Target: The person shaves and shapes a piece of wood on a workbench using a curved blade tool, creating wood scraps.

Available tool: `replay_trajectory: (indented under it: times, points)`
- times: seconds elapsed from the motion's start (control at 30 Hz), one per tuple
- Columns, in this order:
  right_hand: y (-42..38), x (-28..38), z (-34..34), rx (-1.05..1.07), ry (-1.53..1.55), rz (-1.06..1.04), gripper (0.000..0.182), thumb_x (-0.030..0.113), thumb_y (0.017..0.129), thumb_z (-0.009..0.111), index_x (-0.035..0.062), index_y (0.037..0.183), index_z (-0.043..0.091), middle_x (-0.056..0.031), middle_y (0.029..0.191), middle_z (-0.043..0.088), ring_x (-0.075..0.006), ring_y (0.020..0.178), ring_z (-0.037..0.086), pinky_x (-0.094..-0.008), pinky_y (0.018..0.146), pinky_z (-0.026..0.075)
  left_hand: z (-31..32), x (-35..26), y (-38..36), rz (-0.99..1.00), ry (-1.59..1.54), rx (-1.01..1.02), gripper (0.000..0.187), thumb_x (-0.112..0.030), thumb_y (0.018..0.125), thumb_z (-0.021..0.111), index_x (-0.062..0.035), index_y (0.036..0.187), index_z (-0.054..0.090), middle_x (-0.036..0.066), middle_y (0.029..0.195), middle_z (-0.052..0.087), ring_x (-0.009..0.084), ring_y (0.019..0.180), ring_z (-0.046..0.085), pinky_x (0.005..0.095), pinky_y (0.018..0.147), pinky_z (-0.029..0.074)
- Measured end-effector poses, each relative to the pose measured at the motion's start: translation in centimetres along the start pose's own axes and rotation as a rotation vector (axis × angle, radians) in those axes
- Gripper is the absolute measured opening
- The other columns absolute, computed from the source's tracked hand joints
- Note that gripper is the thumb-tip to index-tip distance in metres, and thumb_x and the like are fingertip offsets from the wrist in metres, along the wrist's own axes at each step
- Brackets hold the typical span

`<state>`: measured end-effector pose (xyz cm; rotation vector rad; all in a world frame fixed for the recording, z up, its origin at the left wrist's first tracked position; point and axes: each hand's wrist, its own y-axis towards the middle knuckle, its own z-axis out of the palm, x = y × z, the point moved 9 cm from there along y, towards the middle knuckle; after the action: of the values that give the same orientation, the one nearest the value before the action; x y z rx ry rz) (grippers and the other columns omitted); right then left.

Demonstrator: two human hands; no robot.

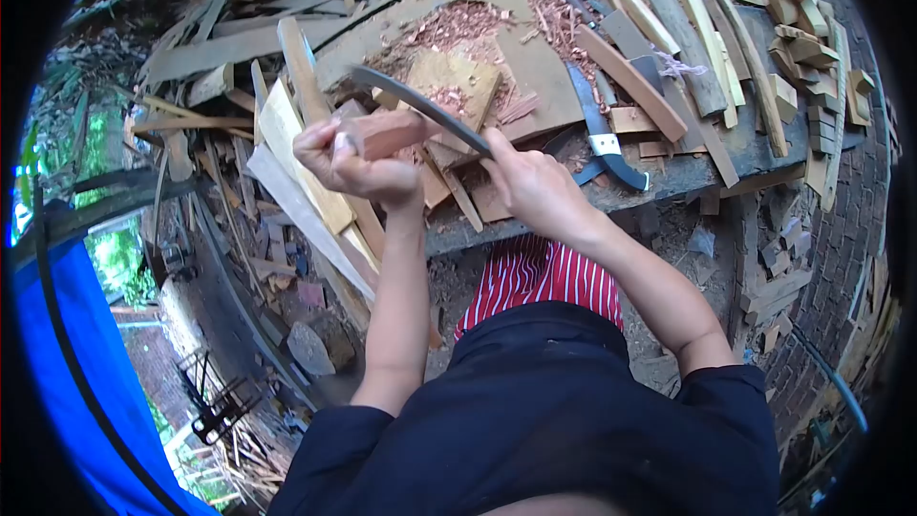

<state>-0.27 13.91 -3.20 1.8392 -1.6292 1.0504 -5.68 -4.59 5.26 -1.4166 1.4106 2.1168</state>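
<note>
My left hand (358, 164) is closed around a short reddish-brown wood piece (387, 134), raised over the workbench's near side. In my right hand (535, 182) is the handle end of a long dark blade (420, 103), which slants up and to the left across the wood piece. Whether the blade touches the wood cannot be made out. Behind them sits a pale wooden block (449, 76) with reddish shavings (458, 24) around it. To the right of my right hand lies a second large knife (597, 129) with a dark handle and a white collar.
Long planks (306, 76) lean at the bench's left. Sticks and boards (635, 86) cover its right side, and small cut blocks (821, 124) are piled at the far right. Scrap wood (315, 344) litters the ground, and a blue sheet (86, 363) hangs at the left.
</note>
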Motion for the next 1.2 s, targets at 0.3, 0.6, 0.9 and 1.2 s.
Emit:
replay_trajectory:
  times: [0.3,0.6,0.9,1.2]
  points:
    - [-1.5,6.7,-8.5,-0.343,0.273,-0.21,0.034,0.011,0.091,0.056,-0.0041,0.118,0.041,-0.0261,0.064,0.058,-0.044,0.062,0.06,-0.0523,0.054,0.045,2.5,-1.5,-0.7,0.088,0.115,0.143,0.018,-0.02,0.079,0.038,-0.0034,0.085,0.042,0.008,0.086,0.04,0.018,0.079,0.043,0.0335,0.077,0.039]
    - [-1.4,6.5,-7.5,-0.208,0.198,-0.189,0.035,0.009,0.09,0.055,-0.0058,0.118,0.04,-0.0244,0.062,0.056,-0.0433,0.061,0.06,-0.0498,0.051,0.044,2.1,-1.9,0.2,-0.005,0.039,0.034,0.013,-0.015,0.08,0.037,-0.003,0.081,0.042,0.006,0.082,0.04,0.0157,0.073,0.042,0.0312,0.068,0.039]
    - [-0.5,2.9,-3.5,-0.111,0.287,-0.095,0.025,0.011,0.092,0.052,0.0004,0.112,0.04,-0.0259,0.061,0.056,-0.0446,0.062,0.059,-0.0535,0.053,0.042,2.0,-2.0,0.2,-0.027,0.011,0.048,0.013,-0.017,0.08,0.037,-0.005,0.083,0.04,0.005,0.08,0.039,0.0138,0.066,0.043,0.0294,0.061,0.042]
    - [-1.2,3.5,-3.2,-0.141,0.134,-0.135,0.028,0.013,0.092,0.053,-0.0028,0.113,0.042,-0.024,0.06,0.057,-0.0425,0.059,0.06,-0.051,0.051,0.045,2.2,-2.0,-0.2,-0.04,-0.006,0.034,0.012,-0.017,0.083,0.037,-0.0055,0.082,0.038,0.003,0.076,0.043,0.0115,0.065,0.046,0.0249,0.061,0.04]
